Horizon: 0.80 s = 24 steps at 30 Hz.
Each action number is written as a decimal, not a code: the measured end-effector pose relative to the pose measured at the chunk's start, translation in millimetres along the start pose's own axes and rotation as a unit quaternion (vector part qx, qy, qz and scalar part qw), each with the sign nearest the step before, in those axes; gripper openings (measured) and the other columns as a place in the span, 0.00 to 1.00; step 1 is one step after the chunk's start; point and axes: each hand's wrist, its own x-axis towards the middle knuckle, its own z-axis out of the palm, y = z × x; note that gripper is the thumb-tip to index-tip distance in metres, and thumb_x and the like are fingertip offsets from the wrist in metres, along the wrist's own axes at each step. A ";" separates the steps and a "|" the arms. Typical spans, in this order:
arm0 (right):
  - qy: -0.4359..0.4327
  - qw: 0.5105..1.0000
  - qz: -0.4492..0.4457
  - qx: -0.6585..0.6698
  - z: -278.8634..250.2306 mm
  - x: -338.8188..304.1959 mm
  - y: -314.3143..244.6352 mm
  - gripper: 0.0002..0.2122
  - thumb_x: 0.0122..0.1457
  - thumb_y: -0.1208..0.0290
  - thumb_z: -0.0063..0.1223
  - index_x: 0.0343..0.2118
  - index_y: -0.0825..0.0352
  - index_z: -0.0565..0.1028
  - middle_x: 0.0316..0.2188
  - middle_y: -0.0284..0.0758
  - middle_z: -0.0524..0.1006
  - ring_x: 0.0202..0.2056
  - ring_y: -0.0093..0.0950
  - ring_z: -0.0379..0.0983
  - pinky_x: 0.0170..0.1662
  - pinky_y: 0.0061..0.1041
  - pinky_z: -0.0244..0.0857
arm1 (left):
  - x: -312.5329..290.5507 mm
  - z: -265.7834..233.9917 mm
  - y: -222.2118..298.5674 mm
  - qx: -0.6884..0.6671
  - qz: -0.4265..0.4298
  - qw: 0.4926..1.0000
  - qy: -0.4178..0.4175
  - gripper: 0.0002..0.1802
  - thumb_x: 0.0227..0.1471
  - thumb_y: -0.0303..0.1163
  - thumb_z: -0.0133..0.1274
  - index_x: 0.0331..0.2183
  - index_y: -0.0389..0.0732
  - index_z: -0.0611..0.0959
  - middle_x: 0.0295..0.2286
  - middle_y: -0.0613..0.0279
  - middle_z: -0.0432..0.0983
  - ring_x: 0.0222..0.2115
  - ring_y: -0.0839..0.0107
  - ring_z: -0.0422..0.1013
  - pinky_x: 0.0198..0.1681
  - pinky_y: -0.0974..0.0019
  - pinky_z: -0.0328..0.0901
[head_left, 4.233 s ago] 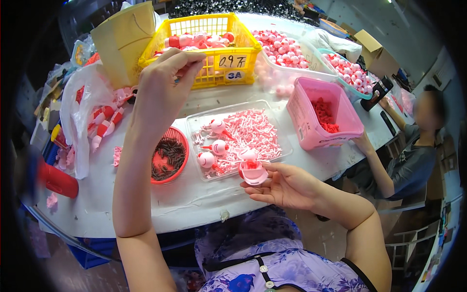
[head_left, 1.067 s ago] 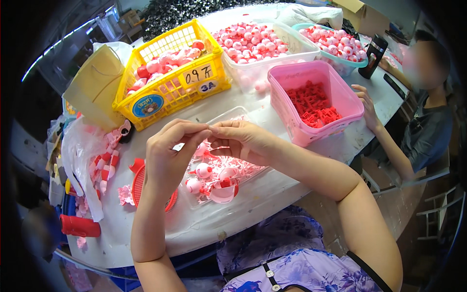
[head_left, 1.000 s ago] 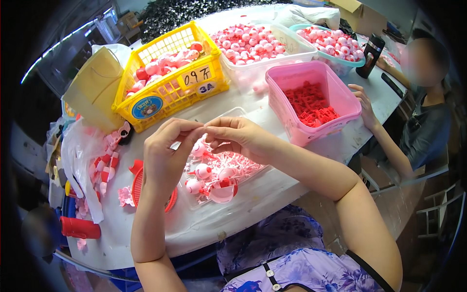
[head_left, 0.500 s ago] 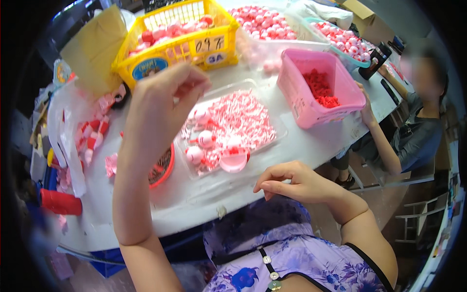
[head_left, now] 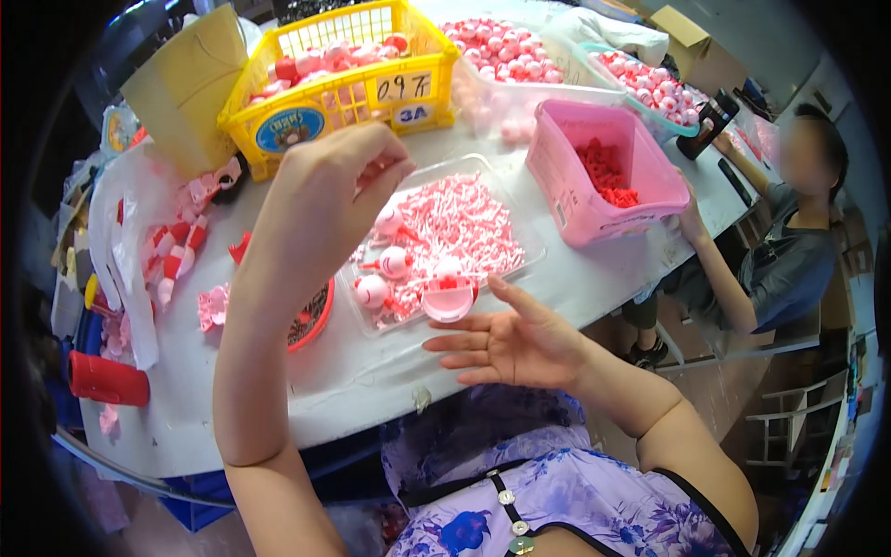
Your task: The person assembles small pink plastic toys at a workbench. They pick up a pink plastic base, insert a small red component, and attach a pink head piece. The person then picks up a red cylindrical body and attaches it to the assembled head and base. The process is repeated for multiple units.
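My left hand (head_left: 343, 176) hangs over the left edge of a clear shallow tray (head_left: 371, 328), its fingers curled down and together. What they hold, if anything, is hidden. The tray holds a heap of small pink-and-white stick-like pieces (head_left: 469, 223). Among them are a few round pink-and-white balls (head_left: 394, 262) with drawn faces. A pink half-round piece (head_left: 449, 304) is at the tray's near edge. Just below it, my right hand (head_left: 510, 348) is open, palm up with fingers spread. Under my left forearm is a partly hidden red-rimmed dish (head_left: 327, 316) of small dark pieces.
Behind the tray stand a yellow basket (head_left: 348, 93), a clear tub (head_left: 594, 93) and a teal basin (head_left: 685, 126), all with balls. A pink bin (head_left: 566, 176) holds red pieces, with a co-worker's hand (head_left: 691, 218) beside it. A red cylinder (head_left: 109, 379) lies at left.
My right hand has moved left and turned palm up, its fingers opening out from a loose curl. My left hand has shifted only slightly, still curled.
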 end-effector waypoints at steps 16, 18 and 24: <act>0.017 0.974 -0.049 0.219 22.8 10.2 6.8 0.28 0.62 0.61 0.46 0.54 0.82 0.57 0.55 0.56 0.60 0.56 0.43 0.61 0.60 0.34 0.60 | 1.5 5.8 -4.4 0.002 -0.014 0.999 -0.033 0.06 0.50 0.25 0.55 0.31 0.32 0.79 0.27 0.55 0.78 0.29 0.70 0.76 0.34 0.69 0.70; 0.017 0.977 -0.048 0.209 24.3 8.5 6.2 0.27 0.62 0.61 0.46 0.54 0.81 0.57 0.55 0.55 0.61 0.56 0.43 0.61 0.60 0.34 0.61 | 1.5 6.3 -4.6 0.003 -0.015 0.999 -0.039 0.06 0.50 0.25 0.55 0.31 0.32 0.79 0.27 0.55 0.79 0.29 0.70 0.76 0.34 0.69 0.70; 0.033 0.984 -0.051 0.167 22.9 6.9 7.3 0.23 0.61 0.62 0.50 0.51 0.75 0.62 0.48 0.48 0.67 0.52 0.40 0.66 0.56 0.34 0.65 | 0.9 8.3 -4.9 -0.002 -0.012 0.999 -0.048 0.06 0.49 0.25 0.55 0.30 0.32 0.79 0.27 0.55 0.78 0.29 0.70 0.77 0.35 0.69 0.70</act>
